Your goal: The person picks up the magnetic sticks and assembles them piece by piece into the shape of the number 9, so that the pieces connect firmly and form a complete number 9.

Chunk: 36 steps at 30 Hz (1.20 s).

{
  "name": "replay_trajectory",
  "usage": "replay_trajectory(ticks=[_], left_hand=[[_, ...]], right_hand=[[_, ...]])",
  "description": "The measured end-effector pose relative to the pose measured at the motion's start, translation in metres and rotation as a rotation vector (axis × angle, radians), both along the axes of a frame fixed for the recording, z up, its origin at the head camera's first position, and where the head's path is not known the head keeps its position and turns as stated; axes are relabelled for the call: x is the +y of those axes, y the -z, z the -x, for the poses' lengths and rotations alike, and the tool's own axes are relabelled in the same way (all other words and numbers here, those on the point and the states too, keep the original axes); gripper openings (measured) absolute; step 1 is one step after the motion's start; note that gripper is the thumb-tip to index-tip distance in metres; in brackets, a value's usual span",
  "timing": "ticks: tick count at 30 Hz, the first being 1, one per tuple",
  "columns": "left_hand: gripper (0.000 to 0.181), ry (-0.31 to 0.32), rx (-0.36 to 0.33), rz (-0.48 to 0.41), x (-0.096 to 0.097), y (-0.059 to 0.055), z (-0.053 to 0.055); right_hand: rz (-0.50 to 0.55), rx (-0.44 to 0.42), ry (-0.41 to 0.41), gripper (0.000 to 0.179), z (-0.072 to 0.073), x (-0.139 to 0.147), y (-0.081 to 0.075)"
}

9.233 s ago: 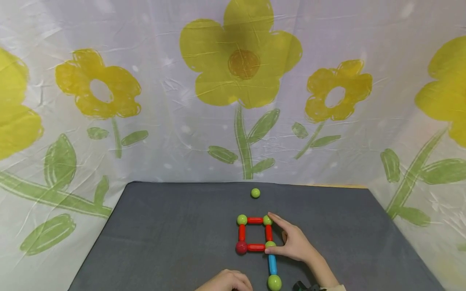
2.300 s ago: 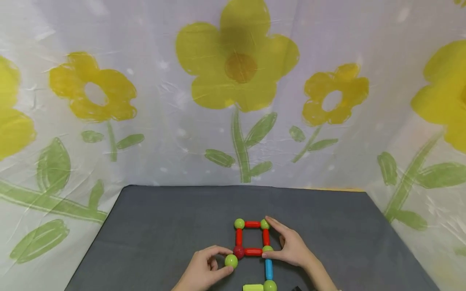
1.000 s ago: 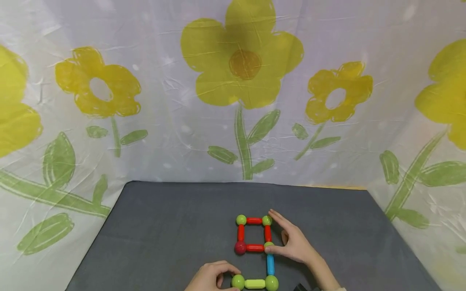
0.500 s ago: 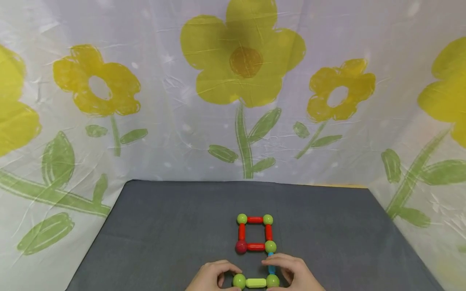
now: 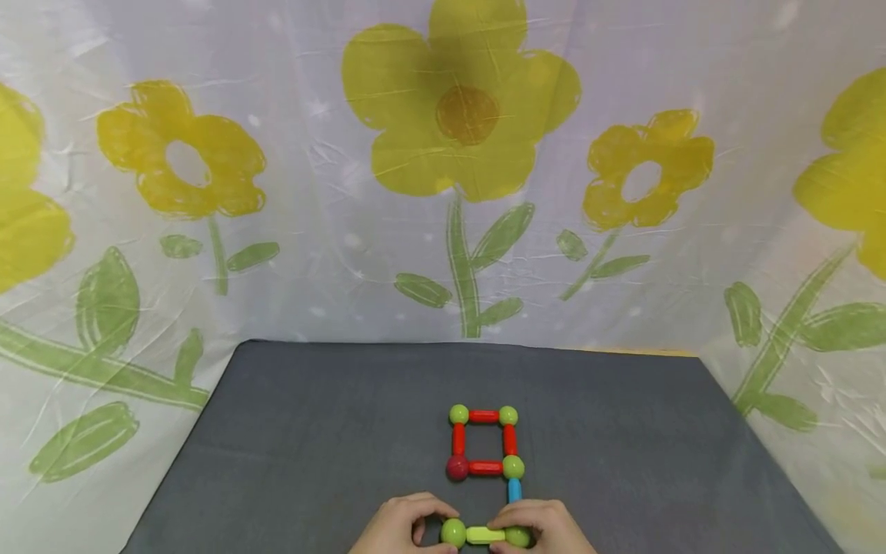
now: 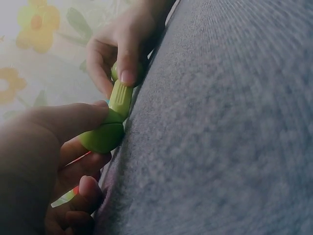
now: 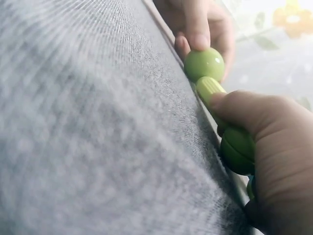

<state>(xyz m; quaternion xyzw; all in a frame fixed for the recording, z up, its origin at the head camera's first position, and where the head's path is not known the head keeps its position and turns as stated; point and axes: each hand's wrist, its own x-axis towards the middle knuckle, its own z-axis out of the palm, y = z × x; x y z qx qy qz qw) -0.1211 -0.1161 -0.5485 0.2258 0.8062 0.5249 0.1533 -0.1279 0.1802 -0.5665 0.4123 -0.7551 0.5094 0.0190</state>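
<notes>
My left hand (image 5: 401, 527) pinches a green ball (image 5: 453, 532) at the left end of a yellow-green magnetic rod (image 5: 482, 535). The fingertips of my right hand (image 5: 550, 527) pinch that rod's right end, beside another green ball (image 7: 238, 151) that the hand partly covers in the head view. From there a blue rod (image 5: 514, 489) runs up to the green ball (image 5: 513, 467) at a square's lower right corner. Red rods (image 5: 484, 416) form the square's sides, with a dark red ball (image 5: 457, 467) at its lower left and green balls at the other corners.
The structure lies on a dark grey cloth-covered table (image 5: 332, 431), close to its front. Behind the table hangs a pale backdrop (image 5: 311, 269) with yellow flowers. Grey knitted fabric (image 6: 220, 122) fills much of both wrist views.
The left hand has brought the loose green ball from the back to the yellow-green rod's left end. My right hand has left the square and moved down to the rod's right end.
</notes>
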Motion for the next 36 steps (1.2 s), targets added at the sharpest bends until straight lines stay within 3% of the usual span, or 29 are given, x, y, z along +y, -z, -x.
replay_trajectory(ticks=[5,14,29,32,36], left_hand=[[0.026,-0.014,-0.014,0.021,-0.001,-0.001,-0.001],[0.029,-0.019,0.015,0.032,0.0,-0.003,-0.004],[0.028,0.046,0.085,-0.019,-0.003,0.005,-0.008],[0.029,0.045,0.098,-0.022,-0.005,0.007,-0.009],[0.03,0.039,0.105,-0.016,-0.008,0.006,-0.011]], right_hand=[[0.041,-0.05,-0.016,0.023,0.0,-0.001,0.002],[0.027,-0.056,-0.002,0.023,-0.002,0.0,0.0],[0.028,-0.062,-0.046,0.022,-0.003,-0.001,-0.004],[0.037,-0.074,-0.005,0.023,-0.004,-0.003,-0.005],[0.047,-0.079,0.12,0.023,-0.007,-0.008,-0.007]])
